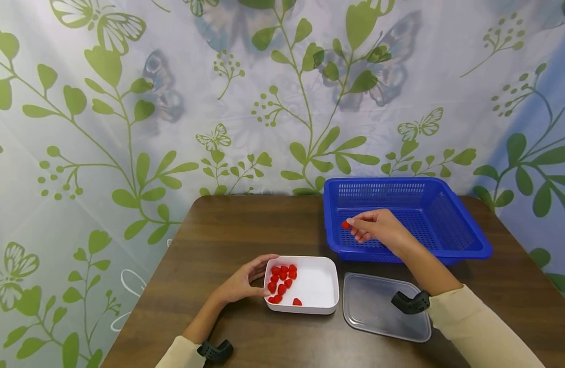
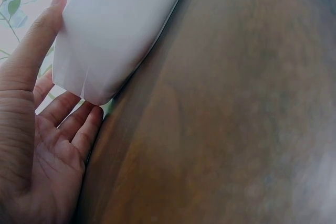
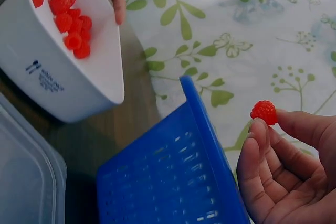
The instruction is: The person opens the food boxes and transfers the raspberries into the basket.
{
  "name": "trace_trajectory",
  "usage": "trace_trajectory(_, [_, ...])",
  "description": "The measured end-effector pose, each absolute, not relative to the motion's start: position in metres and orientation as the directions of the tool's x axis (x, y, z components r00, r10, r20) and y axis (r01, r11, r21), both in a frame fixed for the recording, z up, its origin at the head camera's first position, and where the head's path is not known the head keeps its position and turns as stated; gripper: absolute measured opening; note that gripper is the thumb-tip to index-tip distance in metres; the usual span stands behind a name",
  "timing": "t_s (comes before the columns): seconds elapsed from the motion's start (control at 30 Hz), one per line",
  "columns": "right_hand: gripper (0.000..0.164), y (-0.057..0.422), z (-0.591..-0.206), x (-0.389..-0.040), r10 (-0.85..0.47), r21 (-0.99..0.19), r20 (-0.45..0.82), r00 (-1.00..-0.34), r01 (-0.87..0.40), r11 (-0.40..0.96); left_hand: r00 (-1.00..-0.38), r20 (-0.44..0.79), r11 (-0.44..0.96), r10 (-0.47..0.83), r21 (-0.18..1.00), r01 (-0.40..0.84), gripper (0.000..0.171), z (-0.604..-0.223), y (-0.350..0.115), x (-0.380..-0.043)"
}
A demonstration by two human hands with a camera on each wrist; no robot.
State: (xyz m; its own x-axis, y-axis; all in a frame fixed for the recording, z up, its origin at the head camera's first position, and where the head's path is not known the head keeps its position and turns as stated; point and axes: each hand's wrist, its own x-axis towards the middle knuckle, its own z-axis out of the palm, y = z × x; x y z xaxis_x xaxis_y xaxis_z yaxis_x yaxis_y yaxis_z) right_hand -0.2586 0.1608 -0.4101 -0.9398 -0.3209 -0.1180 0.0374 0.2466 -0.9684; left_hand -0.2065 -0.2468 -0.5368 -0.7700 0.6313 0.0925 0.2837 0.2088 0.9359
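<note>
My right hand (image 1: 378, 228) pinches a single red raspberry (image 3: 264, 112) between thumb and fingertips. It is above the blue perforated basket (image 1: 408, 254), towards its left side. My left hand (image 1: 245, 281) grips the left end of a white rectangular container (image 1: 316, 281), with the thumb at the near side and the fingers round the far side. Several raspberries (image 1: 282, 289) lie in that container, most of them clustered at its left end. One more raspberry (image 1: 297, 302) sits apart near the front wall. From the left wrist view, the container's outer wall (image 2: 113, 30) hides nearly all its contents.
A translucent lid (image 1: 379, 306) lies flat on the brown wooden table (image 1: 245, 225), right of the container and in front of the basket, under my right forearm. Behind the table hangs a cloth (image 1: 273, 153) printed with leaves and butterflies.
</note>
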Motion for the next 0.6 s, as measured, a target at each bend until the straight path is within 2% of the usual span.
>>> trace_trajectory(0.6, [0.039, 0.180, -0.428, -0.289, -0.303, -0.895, -0.236, -0.923, 0.085, 0.437, -0.760, 0.117, 0.199, 0.639, 0.930, 0.310, 0.081, -0.539, -0.248, -0.207])
